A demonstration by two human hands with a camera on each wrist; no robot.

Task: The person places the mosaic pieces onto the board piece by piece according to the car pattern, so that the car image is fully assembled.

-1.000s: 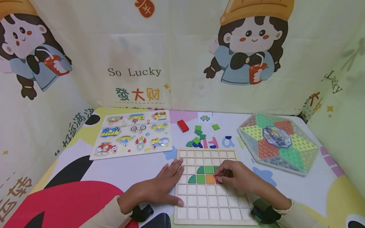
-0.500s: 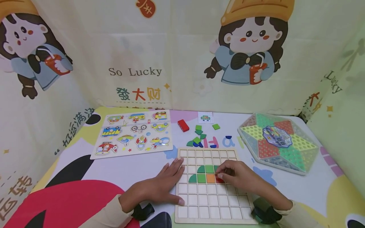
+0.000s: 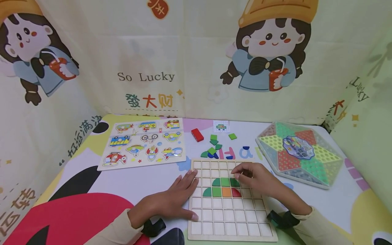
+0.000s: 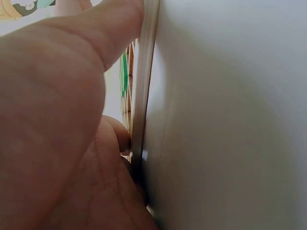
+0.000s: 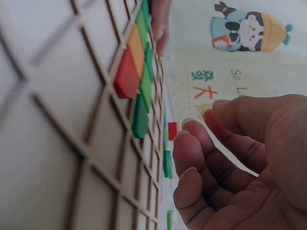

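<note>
A wooden grid board [image 3: 231, 234] lies in front of me. In its cells sit several green tiles [image 3: 216, 192], an orange square tile [image 3: 226, 192] and a red rounded tile [image 3: 236, 193]. My left hand [image 3: 171, 200] rests along the board's left edge, fingers straight and thumb spread. Over the board's upper right part hovers my right hand [image 3: 257, 178], just beyond the dark green tile [image 3: 234, 182]. Its fingers are loosely curled, and in the right wrist view nothing shows between thumb and fingertips. The left wrist view shows the board's side edge [image 4: 145, 72] against that hand.
Loose green tiles [image 3: 212, 150] and blue ones [image 3: 246, 148] lie beyond the board, near a red block [image 3: 197, 135] and a small pattern card [image 3: 221, 126]. A vehicle puzzle board [image 3: 144, 143] is at the left. At the right is a hexagonal game board [image 3: 301, 154].
My right hand has let go of the red rounded tile, which now lies in its cell, and has moved up and away from it. The left hand has stayed put.
</note>
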